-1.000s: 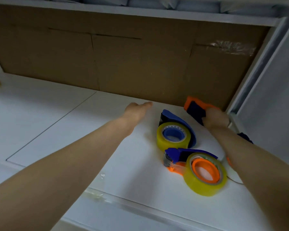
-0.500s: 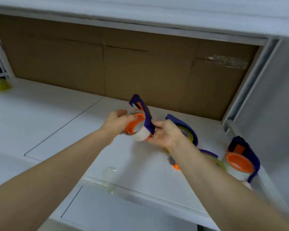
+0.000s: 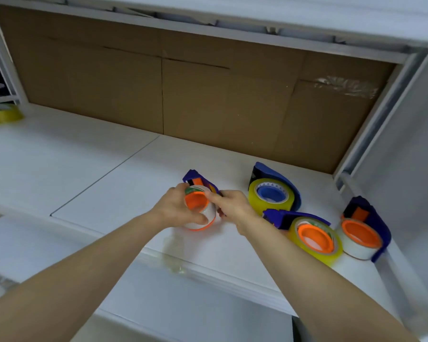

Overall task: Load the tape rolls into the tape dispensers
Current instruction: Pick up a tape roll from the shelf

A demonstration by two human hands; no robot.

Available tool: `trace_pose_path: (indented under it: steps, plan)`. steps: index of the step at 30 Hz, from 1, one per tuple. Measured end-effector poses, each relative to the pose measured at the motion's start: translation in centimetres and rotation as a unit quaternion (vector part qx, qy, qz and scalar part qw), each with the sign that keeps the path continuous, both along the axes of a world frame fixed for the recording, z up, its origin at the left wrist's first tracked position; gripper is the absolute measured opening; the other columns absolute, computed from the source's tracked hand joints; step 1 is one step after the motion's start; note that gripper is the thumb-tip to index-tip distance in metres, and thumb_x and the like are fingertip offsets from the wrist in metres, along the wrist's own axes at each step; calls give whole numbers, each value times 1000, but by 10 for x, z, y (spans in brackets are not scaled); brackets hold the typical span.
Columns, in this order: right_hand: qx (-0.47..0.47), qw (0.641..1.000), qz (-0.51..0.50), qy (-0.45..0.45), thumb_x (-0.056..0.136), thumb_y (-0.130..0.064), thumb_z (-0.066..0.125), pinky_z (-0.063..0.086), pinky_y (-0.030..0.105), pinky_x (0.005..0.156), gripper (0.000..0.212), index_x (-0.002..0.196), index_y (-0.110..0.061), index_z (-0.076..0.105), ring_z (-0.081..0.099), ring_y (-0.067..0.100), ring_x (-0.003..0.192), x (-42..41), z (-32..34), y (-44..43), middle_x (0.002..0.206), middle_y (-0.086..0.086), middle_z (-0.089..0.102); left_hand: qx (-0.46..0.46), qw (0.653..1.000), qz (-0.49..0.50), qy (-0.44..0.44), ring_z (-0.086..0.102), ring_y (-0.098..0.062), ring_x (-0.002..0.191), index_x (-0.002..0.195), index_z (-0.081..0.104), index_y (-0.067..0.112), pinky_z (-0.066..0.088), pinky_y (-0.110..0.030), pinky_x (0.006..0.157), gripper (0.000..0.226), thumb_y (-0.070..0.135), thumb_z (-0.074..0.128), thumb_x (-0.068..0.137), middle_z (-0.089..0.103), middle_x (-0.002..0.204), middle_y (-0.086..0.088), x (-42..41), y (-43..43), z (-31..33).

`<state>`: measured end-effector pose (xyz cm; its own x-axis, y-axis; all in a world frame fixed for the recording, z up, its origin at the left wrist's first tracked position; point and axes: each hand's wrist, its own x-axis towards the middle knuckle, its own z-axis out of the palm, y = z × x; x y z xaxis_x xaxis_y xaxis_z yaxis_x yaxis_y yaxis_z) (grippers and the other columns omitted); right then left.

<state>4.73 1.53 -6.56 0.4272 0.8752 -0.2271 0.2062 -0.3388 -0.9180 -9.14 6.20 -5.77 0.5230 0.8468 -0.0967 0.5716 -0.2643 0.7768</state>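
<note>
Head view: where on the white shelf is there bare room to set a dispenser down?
Bare: the shelf left of the held dispenser, from cardboard backing to front edge, out to the far-left yellow roll. Crowded: the right corner, three loaded dispensers close together.

shelf (image 3: 109,183): held dispenser (image 3: 195,201) centre | three dispensers (image 3: 314,235) right of it | loose roll (image 3: 3,114) far left

In the middle, the left hand (image 3: 173,208) grips a clear roll (image 3: 209,213) on an orange hub inside a purple dispenser (image 3: 194,176), which the right hand (image 3: 235,206) pinches. Right of it stands a blue dispenser (image 3: 279,177) with a yellow roll (image 3: 253,198). Nearer lies a tipped dispenser (image 3: 289,217) with a second yellow roll (image 3: 293,234). Rightmost is an upright dispenser (image 3: 378,220) with a white roll (image 3: 356,251). A loose roll (image 3: 4,116) sits far left.
</note>
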Motion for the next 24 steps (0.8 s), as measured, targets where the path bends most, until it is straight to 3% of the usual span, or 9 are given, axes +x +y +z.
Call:
trace_pose_path:
  steps: [3, 6, 8, 11, 14, 18, 21, 23, 24]
  plan:
    - [4, 990, -3, -141, 94, -37, 50, 45, 33, 79, 35, 105, -10, 68, 58, 26, 91, 15, 5, -2, 98, 10, 65, -7, 999, -37, 12, 59, -21, 104, 118, 49, 21, 52, -35, 88, 90, 30, 77, 34, 58, 114, -2, -4, 6, -3]
    - [-13, 948, 41, -316, 98, -29, 45, 46, 32, 91, 42, 139, -21, 45, 52, 26, 121, 27, 4, -8, 137, 5, 53, -19, 995, -81, 54, 56, -23, 109, 135, 40, 23, 53, -34, 87, 114, 36, 76, 27, 49, 124, -5, -5, 12, -8]
    - [11, 923, 79, -376, 98, -25, 45, 43, 32, 98, 46, 143, -26, 37, 45, 24, 129, 28, 0, -10, 144, 3, 45, -20, 991, -103, 86, 55, -24, 108, 132, 40, 26, 52, -30, 84, 108, 34, 76, 30, 45, 127, -8, -3, 11, -9]
    - [-57, 892, 106, -435, 98, -26, 45, 50, 35, 83, 52, 146, -18, 27, 55, 28, 115, 22, -6, -7, 131, 10, 55, -17, 986, -101, 128, 47, -25, 116, 136, 29, 23, 47, -32, 92, 99, 23, 83, 54, 32, 132, -8, 3, 7, -13]
    - [-130, 831, 112, -528, 95, -15, 46, 43, 34, 64, 35, 128, -8, 38, 60, 32, 99, 17, -9, -8, 112, 15, 61, 16, 987, -63, 144, 41, -25, 120, 141, 16, 20, 43, -33, 99, 112, 38, 86, 56, 32, 126, -6, 9, 4, -14]
    - [-128, 813, 113, -557, 92, -5, 49, 42, 33, 69, 28, 120, -3, 47, 60, 33, 104, 15, -6, -7, 115, 16, 60, 46, 988, -60, 132, 52, -23, 105, 126, 36, 19, 48, -32, 87, 94, 42, 82, 48, 47, 118, -6, 12, 2, -10]
    - [-125, 816, 100, -555, 91, -1, 47, 41, 32, 69, 27, 117, -2, 51, 60, 34, 103, 15, -5, -6, 114, 17, 61, 30, 998, -41, 42, 58, -21, 105, 115, 48, 20, 51, -32, 86, 92, 48, 73, 32, 58, 117, -6, 14, 6, 0]
    - [-141, 814, 102, -554, 90, -1, 48, 45, 33, 71, 27, 116, -3, 53, 61, 33, 103, 19, -4, -6, 114, 16, 62, -32, 998, -5, -47, 57, -17, 107, 129, 45, 16, 50, -26, 83, 100, 41, 79, 38, 56, 124, 0, 12, 7, 15]
    - [-160, 812, 103, -552, 89, -2, 50, 46, 34, 71, 28, 117, -4, 53, 61, 32, 103, 21, -1, -6, 113, 14, 62, -62, 994, 17, -85, 57, -17, 103, 128, 47, 15, 49, -24, 76, 93, 37, 80, 45, 56, 121, 1, 10, 8, 21]
